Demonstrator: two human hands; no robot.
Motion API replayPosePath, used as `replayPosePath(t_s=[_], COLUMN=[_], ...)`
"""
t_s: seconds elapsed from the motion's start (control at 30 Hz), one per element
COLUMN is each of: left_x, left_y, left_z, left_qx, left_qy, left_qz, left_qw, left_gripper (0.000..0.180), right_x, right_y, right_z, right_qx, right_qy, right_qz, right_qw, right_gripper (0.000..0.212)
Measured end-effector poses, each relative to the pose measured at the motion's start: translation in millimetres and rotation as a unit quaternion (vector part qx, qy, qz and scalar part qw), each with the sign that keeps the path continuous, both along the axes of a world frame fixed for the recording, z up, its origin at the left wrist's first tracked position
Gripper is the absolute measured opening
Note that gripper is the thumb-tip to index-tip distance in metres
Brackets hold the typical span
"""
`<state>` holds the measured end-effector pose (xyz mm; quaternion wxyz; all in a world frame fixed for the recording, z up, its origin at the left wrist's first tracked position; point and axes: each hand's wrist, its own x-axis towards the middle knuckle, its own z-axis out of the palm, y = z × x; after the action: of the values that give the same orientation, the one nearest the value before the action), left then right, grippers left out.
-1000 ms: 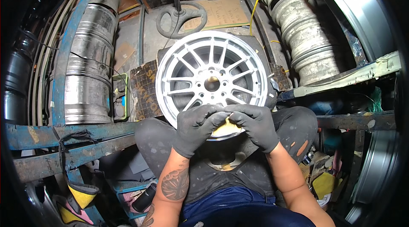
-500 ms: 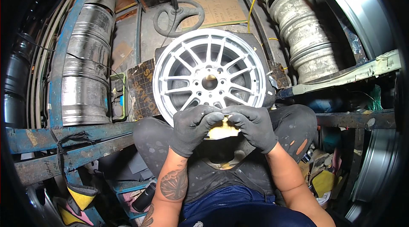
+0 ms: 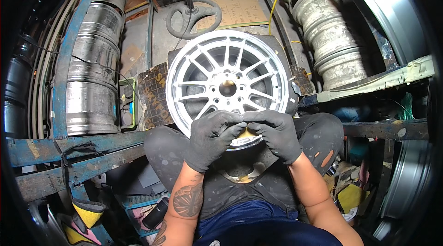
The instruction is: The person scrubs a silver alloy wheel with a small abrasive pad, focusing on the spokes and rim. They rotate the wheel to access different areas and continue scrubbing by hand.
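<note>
A silver multi-spoke car wheel rim (image 3: 215,81) lies face up in front of me, its near edge between my knees. Both hands wear dark grey gloves and meet above that near edge. Fingers of my left hand (image 3: 208,139) are pinched together, touching those of my right hand (image 3: 279,138), which is closed the same way. Between them shows a bit of a small yellowish sheet (image 3: 249,133), perhaps sandpaper. Most of it is hidden behind the gloves.
Stacked metal wheel barrels stand left (image 3: 92,70) and right (image 3: 330,38). A steering wheel (image 3: 194,19) and a cardboard sheet (image 3: 235,10) lie beyond the rim. Blue-painted metal beams (image 3: 37,153) run beside my left knee. A yellow cable (image 3: 277,1) hangs at the back right.
The yellowish sheet, broadly visible below my fingers before, is now mostly out of sight between them. My fingertips have drawn closer together, and the rim's near edge shows more.
</note>
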<state>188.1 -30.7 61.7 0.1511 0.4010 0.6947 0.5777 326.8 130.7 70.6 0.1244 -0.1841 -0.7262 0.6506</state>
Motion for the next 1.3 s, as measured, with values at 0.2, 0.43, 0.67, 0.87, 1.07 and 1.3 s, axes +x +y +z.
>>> replayPosePath(t_s=[0.2, 0.43, 0.67, 0.87, 1.07, 1.3], left_x=[1.3, 8.3, 7.6, 10.1, 8.4, 10.9], left_y=[1.7, 6.3, 4.7, 9.6, 6.6, 6.9], left_z=[-7.2, -14.8, -13.1, -7.0, -3.4, -4.6], left_qx=[0.025, 0.030, 0.051, 0.046, 0.001, 0.038], left_qy=[-0.059, -0.101, -0.186, -0.225, -0.228, -0.202], left_qz=[-0.003, -0.004, -0.004, -0.012, 0.031, 0.037], left_qw=[0.998, 0.994, 0.981, 0.973, 0.973, 0.978], left_gripper=[0.017, 0.017, 0.015, 0.015, 0.020, 0.014], right_x=[-6.2, -9.2, -7.8, -4.4, -5.6, -7.2], right_y=[-0.2, -7.9, 5.7, 1.3, 0.9, -3.6], right_z=[5.6, 13.0, 1.6, -1.8, -1.4, -1.7], right_qx=[-0.023, 0.165, 0.166, 0.029, 0.109, 0.054], right_qy=[-0.011, -0.031, -0.011, 0.002, 0.033, -0.013], right_qz=[-0.009, -0.059, -0.025, -0.048, -0.046, -0.056], right_qw=[1.000, 0.984, 0.986, 0.998, 0.992, 0.997], right_gripper=[0.023, 0.029, 0.023, 0.020, 0.021, 0.021])
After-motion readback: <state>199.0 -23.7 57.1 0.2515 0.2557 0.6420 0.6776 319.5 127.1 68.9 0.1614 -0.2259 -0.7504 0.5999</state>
